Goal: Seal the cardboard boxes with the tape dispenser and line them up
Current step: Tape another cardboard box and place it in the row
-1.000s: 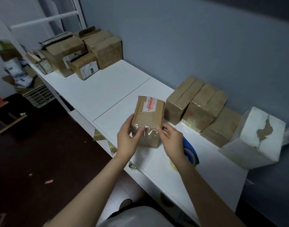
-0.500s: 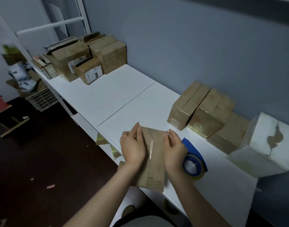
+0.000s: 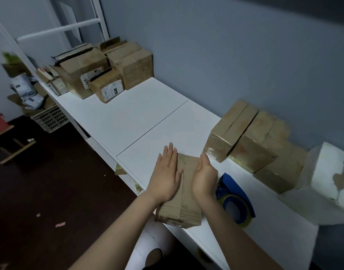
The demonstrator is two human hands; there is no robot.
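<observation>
A long white table (image 3: 140, 117) runs along a blue-grey wall (image 3: 225, 55); a thin dark line crosses its top where two boards meet; the dark floor (image 3: 50, 191) beside it has small scraps on it; a white metal frame (image 3: 58, 29) stands at the far end.

A small brown cardboard box (image 3: 181, 211) lies flat near the front of the table, and its near end pokes out past the front edge; the left hand (image 3: 166, 176) lies flat on top of it with fingers straight and close together; the right hand (image 3: 205, 178) stands on its edge against the right side of the box, fingers together and nearly straight, gripping nothing.

A blue tape dispenser with a roll of clear tape (image 3: 235, 199) lies just right of the box, partly hidden by the right wrist; a row of brown taped boxes (image 3: 245, 137) sits against the wall, side by side and touching; a white box with a torn brown patch (image 3: 327, 184) ends the row on the right; a pile of bigger brown boxes (image 3: 112, 71) fills the far end; a pale plastic crate (image 3: 50, 117) full of packets sits on the floor; bits of yellowish tape (image 3: 120, 170) hang from the table's front edge.

White paper labels (image 3: 111, 91) show on the far boxes; the print is too small to read; a faint pen mark on the small box cannot be read either.
</observation>
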